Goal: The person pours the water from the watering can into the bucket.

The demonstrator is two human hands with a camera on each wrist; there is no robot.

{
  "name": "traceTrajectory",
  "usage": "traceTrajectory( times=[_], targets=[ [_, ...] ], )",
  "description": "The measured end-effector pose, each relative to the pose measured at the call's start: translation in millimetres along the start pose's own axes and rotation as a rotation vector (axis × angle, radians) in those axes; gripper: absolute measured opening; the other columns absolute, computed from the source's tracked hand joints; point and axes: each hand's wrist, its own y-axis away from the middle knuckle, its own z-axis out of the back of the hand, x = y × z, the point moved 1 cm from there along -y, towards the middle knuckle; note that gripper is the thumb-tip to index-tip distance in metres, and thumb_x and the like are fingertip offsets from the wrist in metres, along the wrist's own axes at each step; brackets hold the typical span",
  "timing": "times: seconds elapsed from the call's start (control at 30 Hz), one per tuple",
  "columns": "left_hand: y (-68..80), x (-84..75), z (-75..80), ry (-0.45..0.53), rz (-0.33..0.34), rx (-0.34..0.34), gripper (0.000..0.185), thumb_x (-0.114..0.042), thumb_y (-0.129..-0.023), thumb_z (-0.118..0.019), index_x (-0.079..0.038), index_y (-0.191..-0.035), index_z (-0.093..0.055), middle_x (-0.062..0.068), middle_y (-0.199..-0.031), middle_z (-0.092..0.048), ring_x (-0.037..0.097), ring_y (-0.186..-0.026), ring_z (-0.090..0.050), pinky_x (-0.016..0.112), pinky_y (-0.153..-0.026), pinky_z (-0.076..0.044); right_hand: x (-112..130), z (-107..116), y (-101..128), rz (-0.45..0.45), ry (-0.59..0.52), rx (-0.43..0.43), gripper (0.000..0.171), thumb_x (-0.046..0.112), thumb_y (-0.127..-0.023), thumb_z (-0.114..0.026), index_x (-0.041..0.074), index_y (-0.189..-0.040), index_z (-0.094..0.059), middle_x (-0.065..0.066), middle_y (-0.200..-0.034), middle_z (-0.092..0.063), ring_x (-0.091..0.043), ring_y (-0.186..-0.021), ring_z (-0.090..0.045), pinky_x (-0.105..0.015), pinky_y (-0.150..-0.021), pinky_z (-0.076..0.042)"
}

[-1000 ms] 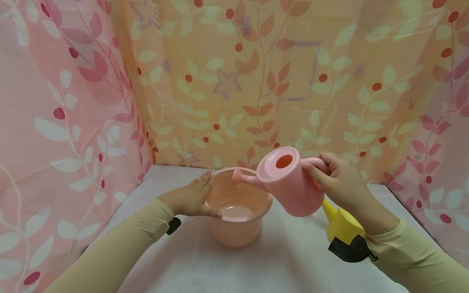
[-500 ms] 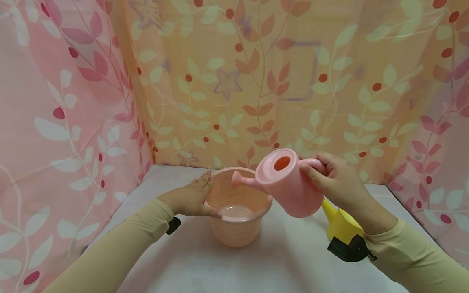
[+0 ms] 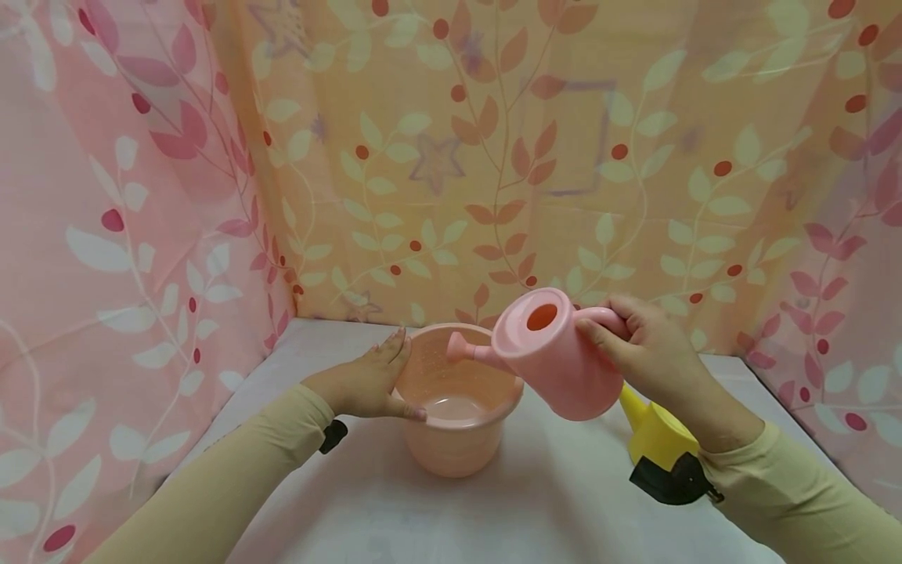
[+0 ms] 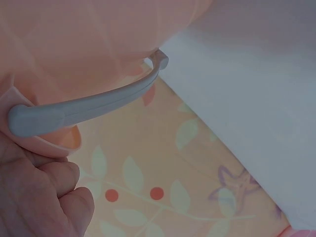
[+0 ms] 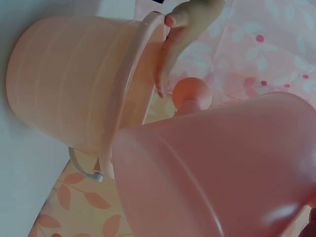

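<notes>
The right hand (image 3: 651, 352) holds a pink watering can (image 3: 553, 356) by its handle, with the fingers curled firmly around it. The can is in the air and is tilted to the left, so its spout (image 3: 465, 347) points over the open top of a pink bucket (image 3: 458, 403); this position lets water fall inside and not on the desk (image 3: 535, 501). I cannot see a stream of water, but a little water lies on the bottom of the bucket and small drops sit on its inner wall.

The left hand (image 3: 369, 380) rests on the left rim of the bucket, with the thumb at the near rim and the fingers laid almost straight along the edge, probably to keep the light bucket from moving. The bucket stands upright near the middle of the desk, and its grey handle (image 4: 94, 106) hangs down at the side.

A yellow watering can (image 3: 651, 431) stands on the desk just behind the right wrist. Leaf-patterned curtains (image 3: 141, 196) close the desk on three sides.
</notes>
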Motion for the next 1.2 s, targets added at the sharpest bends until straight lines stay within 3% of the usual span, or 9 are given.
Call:
traceTrajectory(
  times=[1.2],
  targets=[
    [1.4,-0.1,0.3,0.009,0.002,0.003,0.124,-0.081,-0.065,-0.049,0.004,-0.144,-0.007,0.020,-0.151,0.003,0.030,-0.139,0.002,0.045,-0.111,-0.011,4.6,-0.4,0.0,-0.014,-0.002,0.035,0.022,0.030,-0.087,-0.062,0.008,-0.088,-0.058,-0.005,-0.076,-0.059,-0.022,-0.072,-0.052,-0.025,-0.057,-0.051]
  ],
)
